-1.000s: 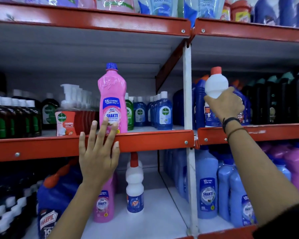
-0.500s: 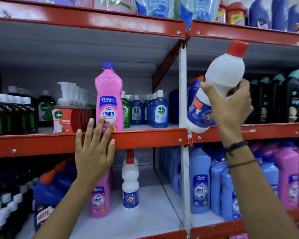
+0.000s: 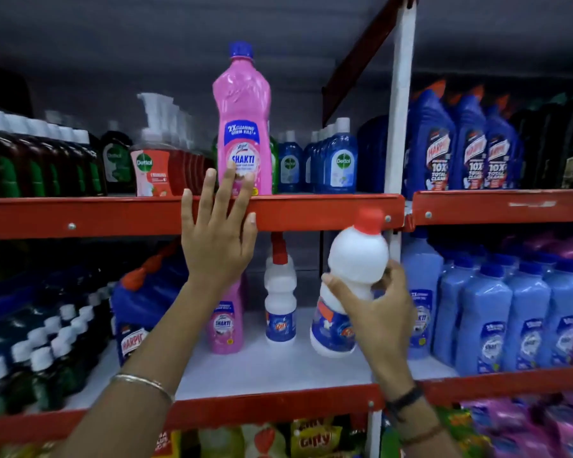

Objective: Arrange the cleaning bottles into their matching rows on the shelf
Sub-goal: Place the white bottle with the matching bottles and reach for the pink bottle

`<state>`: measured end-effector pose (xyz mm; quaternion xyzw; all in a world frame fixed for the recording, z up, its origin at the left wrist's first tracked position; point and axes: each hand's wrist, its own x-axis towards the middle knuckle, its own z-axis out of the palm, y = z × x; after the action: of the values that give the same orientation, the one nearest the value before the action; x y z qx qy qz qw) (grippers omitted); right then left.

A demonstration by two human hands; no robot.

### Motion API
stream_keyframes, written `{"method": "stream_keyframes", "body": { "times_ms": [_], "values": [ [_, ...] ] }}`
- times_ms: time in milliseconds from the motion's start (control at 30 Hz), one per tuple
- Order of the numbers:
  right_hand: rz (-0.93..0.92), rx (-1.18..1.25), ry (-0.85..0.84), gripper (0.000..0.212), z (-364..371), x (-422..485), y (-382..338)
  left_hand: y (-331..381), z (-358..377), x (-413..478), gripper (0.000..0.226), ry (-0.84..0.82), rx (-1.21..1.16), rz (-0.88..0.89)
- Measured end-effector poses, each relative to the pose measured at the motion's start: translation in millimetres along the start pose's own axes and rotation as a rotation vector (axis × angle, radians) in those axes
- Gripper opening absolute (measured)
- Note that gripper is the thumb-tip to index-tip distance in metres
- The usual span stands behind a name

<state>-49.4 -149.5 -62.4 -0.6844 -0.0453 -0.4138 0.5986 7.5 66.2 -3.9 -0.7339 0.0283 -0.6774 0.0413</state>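
My right hand (image 3: 377,312) grips a white bottle with a red cap (image 3: 353,276) by its waist, held slightly tilted just above the lower shelf board (image 3: 278,361). A matching white bottle (image 3: 280,302) stands on that board just to its left. My left hand (image 3: 217,236) rests flat with spread fingers on the red edge of the upper shelf (image 3: 311,211); its fingertips reach the base of a tall pink Shakti bottle (image 3: 242,127) standing there. A second pink Shakti bottle (image 3: 225,322) stands on the lower shelf, partly hidden by my left wrist.
A white upright post (image 3: 399,127) divides the shelf bays. Blue Harpic bottles (image 3: 460,147) fill the upper right, light blue bottles (image 3: 510,312) the lower right. Dettol bottles (image 3: 331,160) and dark bottles (image 3: 30,160) line the upper left. A blue Harpic bottle (image 3: 136,312) stands lower left.
My right hand has carried the white bottle from the upper right shelf down and left across the post, into the lower left bay. My left hand has stayed on the shelf edge.
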Motion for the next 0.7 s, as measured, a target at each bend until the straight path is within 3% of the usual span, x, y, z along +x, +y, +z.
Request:
{"method": "stream_keyframes", "body": {
  "times_ms": [267,700],
  "values": [
    [0.103,-0.113,-0.115,0.073,72.5,-46.7,72.0,-1.5,1.0,0.1,0.05,0.028,-0.003,0.022],
    [0.111,-0.297,-0.244,0.084,107.5,-40.3,80.9,-1.3,1.1,0.7,0.049,0.005,-0.018,0.019]
  ]
}}
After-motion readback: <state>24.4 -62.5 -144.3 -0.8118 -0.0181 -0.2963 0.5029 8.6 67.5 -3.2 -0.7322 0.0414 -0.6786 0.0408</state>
